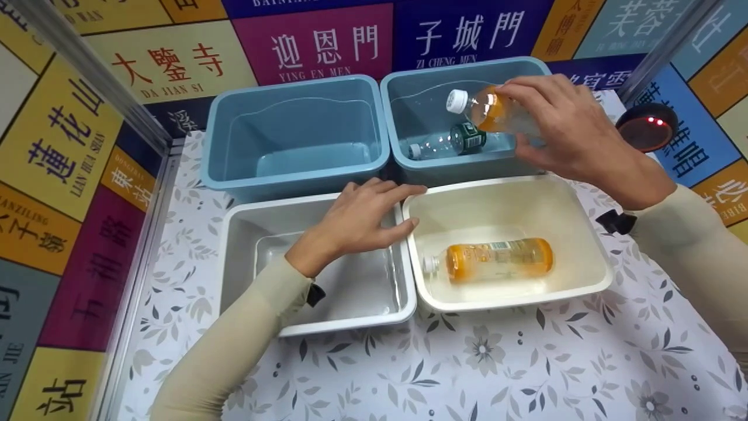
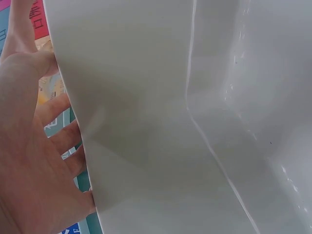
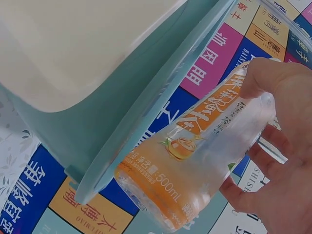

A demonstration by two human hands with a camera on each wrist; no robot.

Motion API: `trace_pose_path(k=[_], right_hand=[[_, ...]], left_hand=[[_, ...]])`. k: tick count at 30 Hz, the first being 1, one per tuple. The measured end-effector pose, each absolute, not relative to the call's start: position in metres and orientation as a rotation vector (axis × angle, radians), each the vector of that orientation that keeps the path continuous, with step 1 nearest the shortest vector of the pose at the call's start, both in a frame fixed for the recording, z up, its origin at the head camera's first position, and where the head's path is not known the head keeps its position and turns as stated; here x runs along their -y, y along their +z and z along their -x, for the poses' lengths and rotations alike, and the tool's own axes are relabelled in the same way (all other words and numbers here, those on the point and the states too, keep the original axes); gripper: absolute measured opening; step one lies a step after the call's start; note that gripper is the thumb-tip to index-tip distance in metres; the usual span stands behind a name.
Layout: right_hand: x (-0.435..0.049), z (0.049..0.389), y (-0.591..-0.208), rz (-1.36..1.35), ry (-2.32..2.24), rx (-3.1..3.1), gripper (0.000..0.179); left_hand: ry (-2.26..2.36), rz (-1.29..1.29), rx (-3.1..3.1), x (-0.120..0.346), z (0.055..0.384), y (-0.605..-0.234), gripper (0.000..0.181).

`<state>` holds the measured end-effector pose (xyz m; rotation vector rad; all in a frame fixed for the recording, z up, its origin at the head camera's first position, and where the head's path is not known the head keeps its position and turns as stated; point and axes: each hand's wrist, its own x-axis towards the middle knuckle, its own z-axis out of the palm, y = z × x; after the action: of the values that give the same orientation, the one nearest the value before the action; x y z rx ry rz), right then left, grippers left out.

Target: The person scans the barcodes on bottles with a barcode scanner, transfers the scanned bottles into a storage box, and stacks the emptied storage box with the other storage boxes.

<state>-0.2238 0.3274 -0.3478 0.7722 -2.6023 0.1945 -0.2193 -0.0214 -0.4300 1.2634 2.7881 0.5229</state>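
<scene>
My right hand [image 1: 578, 126] grips a clear plastic drink bottle [image 1: 491, 108] with an orange label and white cap, tilted over the right blue bin [image 1: 409, 166]. In the right wrist view this bottle [image 3: 180, 151] looks see-through, with "500mL" printed near its base; thumb and fingers close round its sides. Below it, inside that bin, lies a clear bottle [image 1: 432, 146] with a green label. My left hand [image 1: 362, 219] is spread over the grey bin's far right corner, holding no object. From the left wrist, its fingers show along the rim of the grey bin [image 2: 131, 146].
A cream bin [image 1: 584, 257] at front right contains another orange-labelled bottle [image 1: 499, 260] on its side. Behind the grey bin stands the left blue bin [image 1: 292, 128]. A round black device [image 1: 647, 126] with red lights is to the right. Printed panels wall the floral-covered table [image 1: 479, 362].
</scene>
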Motion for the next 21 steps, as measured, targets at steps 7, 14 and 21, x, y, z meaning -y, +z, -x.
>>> trace_pose_path(k=[7, 14, 21], right_hand=[[-0.320, 0.229, -0.347, -0.783, 0.201, 2.615, 0.081], [-0.311, 0.235, -0.350, -0.829, 0.214, 2.588, 0.081], [-0.304, 0.239, -0.350, -0.837, 0.227, 2.592, 0.079]], left_hand=[[0.534, -1.264, -2.784, 0.021, 0.219, -0.430, 0.055], [0.544, -1.262, -2.775, 0.022, 0.219, -0.431, 0.055], [0.533, -1.263, -2.782, 0.022, 0.220, -0.431, 0.055]])
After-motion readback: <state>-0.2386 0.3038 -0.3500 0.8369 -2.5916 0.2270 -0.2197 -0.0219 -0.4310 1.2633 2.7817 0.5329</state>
